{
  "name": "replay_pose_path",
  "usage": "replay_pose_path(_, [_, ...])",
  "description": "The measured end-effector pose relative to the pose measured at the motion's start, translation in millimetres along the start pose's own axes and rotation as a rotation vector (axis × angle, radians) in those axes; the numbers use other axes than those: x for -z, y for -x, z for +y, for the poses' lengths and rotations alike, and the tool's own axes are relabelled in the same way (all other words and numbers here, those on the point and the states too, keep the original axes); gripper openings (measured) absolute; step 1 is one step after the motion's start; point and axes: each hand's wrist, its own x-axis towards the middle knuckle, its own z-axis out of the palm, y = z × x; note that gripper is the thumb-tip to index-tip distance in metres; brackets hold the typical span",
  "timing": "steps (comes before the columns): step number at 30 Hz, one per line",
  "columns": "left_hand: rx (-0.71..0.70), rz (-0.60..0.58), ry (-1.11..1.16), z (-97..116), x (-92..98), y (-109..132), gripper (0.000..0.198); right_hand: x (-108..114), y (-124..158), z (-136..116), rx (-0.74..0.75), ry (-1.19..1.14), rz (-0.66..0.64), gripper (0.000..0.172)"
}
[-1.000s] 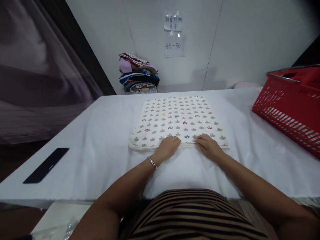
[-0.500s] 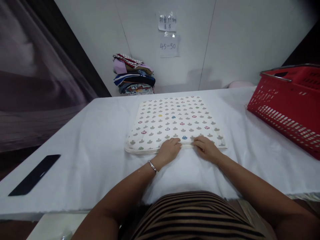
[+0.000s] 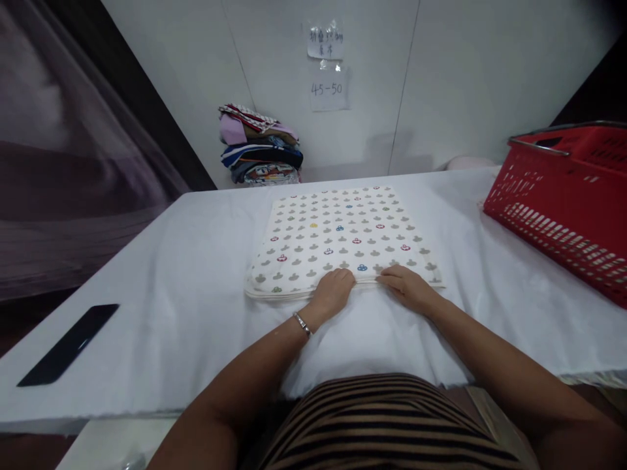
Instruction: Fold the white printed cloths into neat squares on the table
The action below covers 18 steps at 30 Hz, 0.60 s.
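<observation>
A folded cream cloth (image 3: 337, 235) printed with small grey and coloured shapes lies flat in the middle of the white-covered table (image 3: 186, 287). My left hand (image 3: 334, 290), with a bracelet on the wrist, rests on the cloth's near edge, its fingers curled and pinching that edge. My right hand (image 3: 405, 286) sits just beside it on the same edge, fingers bent over the layers. Both hands are close together near the middle of the front edge.
A red plastic basket (image 3: 563, 202) with a metal handle stands at the right. A pile of folded clothes (image 3: 259, 147) sits at the back against the wall. A black flat object (image 3: 68, 343) lies near the table's left front edge. Paper notes (image 3: 327, 65) hang on the wall.
Both hands stay on the cloth's near edge, barely shifting. The view has drifted slightly, so everything appears a little further left.
</observation>
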Motion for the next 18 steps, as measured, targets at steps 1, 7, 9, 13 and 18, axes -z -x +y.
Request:
replay_pose_path(1, [-0.008,-0.002,-0.012,0,-1.1,1,0.011,-1,1,1,-0.010,0.008,-0.007,0.033])
replay_pose_path(7, [-0.075,-0.031,-0.102,2,-2.3,4,0.014,-5,3,0,-0.080,0.092,0.016,0.038])
replay_pose_path(9, [-0.068,-0.039,-0.114,3,0.1,4,0.013,-5,2,-1,-0.074,0.112,-0.002,0.035])
replay_pose_path(13, [-0.050,-0.055,-0.108,5,4.7,1,0.013,-5,0,0,-0.032,0.140,0.037,0.033])
replay_pose_path(18, [-0.032,-0.074,-0.113,5,7.3,-1,0.015,-5,-2,5,-0.014,0.158,0.096,0.030])
